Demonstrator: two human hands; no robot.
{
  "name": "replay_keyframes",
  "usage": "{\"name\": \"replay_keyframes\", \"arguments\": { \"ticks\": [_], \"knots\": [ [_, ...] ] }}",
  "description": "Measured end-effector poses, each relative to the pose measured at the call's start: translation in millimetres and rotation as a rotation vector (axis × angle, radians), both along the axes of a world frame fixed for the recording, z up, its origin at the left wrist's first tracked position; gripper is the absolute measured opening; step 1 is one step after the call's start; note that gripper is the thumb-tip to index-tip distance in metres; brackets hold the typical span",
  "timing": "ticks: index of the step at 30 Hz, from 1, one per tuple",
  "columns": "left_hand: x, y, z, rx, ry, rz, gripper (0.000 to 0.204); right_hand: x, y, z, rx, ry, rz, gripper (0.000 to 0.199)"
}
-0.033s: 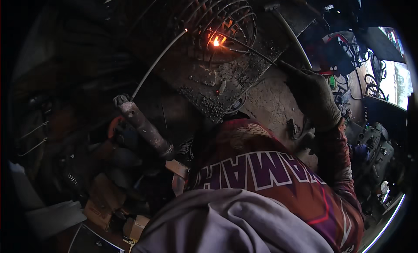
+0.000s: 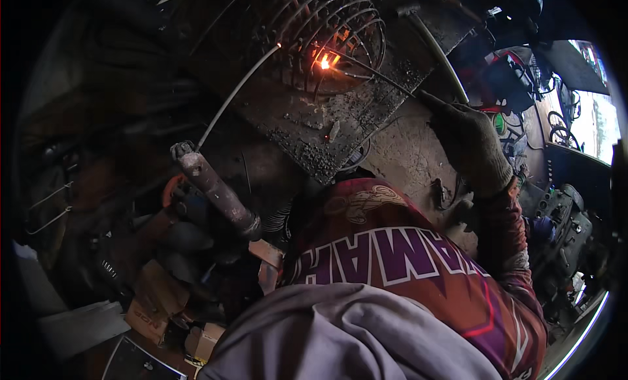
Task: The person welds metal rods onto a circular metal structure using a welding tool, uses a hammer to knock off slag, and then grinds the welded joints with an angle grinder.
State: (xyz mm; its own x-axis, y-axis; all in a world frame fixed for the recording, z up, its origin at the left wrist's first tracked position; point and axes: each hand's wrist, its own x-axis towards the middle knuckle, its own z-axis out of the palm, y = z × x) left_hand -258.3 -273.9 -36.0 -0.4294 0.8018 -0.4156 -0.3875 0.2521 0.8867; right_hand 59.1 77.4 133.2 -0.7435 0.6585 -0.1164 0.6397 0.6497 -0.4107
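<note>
My right hand (image 2: 472, 141), in a grey-brown knitted glove, is closed at the near end of a thin metal rod (image 2: 383, 77). That rod slants into a round cage of bent metal bars (image 2: 350, 20), where a piece glows orange (image 2: 325, 63). Beside the same hand ends the pale handle of a hammer-like tool (image 2: 439, 53); contact is unclear. My left hand does not show. At left an electrode holder (image 2: 219, 193) slants upward, gripping a curved welding electrode (image 2: 230, 95) whose bright tip lies near the cage's left side.
Under the cage, a dark metal plate (image 2: 307, 148) carries grit and crumbs. Cardboard boxes (image 2: 154, 301) and a whitish sheet (image 2: 85, 328) lie at lower left. Dark machinery (image 2: 562, 229) stands at right, with a bicycle wheel (image 2: 559, 128) beyond it. Much of the left side is dark.
The picture is somewhat brighter. My right hand, the rod, the electrode and the cage keep their places.
</note>
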Motion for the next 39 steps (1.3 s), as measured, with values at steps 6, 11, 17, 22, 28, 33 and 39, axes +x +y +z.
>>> {"name": "replay_keyframes", "arguments": {
  "ticks": [6, 11, 17, 22, 28, 33, 39],
  "knots": [
    [7, -7, -3, 0.044, -0.086, 0.017, 0.033, 0, 0, 4, 0.010, 0.051, 0.045, 0.039],
    [7, -7, -5, 0.059, -0.127, -0.008, 0.033, 4, 0, 6, 0.051, 0.027, 0.092, 0.044],
    [16, -9, -7, 0.141, -0.013, 0.037, 0.029, 13, -6, 33, 0.079, -0.075, 0.085, 0.043],
    [15, 3, 9, 0.297, -0.208, 0.071, 0.025, 42, -16, 36, -0.117, -0.005, 0.041, 0.041],
    [13, -1, 11, 0.345, -0.467, 0.193, 0.034, 54, -37, -8, -0.232, 0.108, 0.061, 0.042],
    [13, -5, 21, 0.151, 0.057, 0.007, 0.020, 60, -40, -39, -0.191, 0.120, 0.060, 0.040],
    [36, 22, 63, 0.019, 0.270, 0.108, 0.027, 70, -43, -62, -0.211, 0.200, 0.034, 0.041]
  ]
}}
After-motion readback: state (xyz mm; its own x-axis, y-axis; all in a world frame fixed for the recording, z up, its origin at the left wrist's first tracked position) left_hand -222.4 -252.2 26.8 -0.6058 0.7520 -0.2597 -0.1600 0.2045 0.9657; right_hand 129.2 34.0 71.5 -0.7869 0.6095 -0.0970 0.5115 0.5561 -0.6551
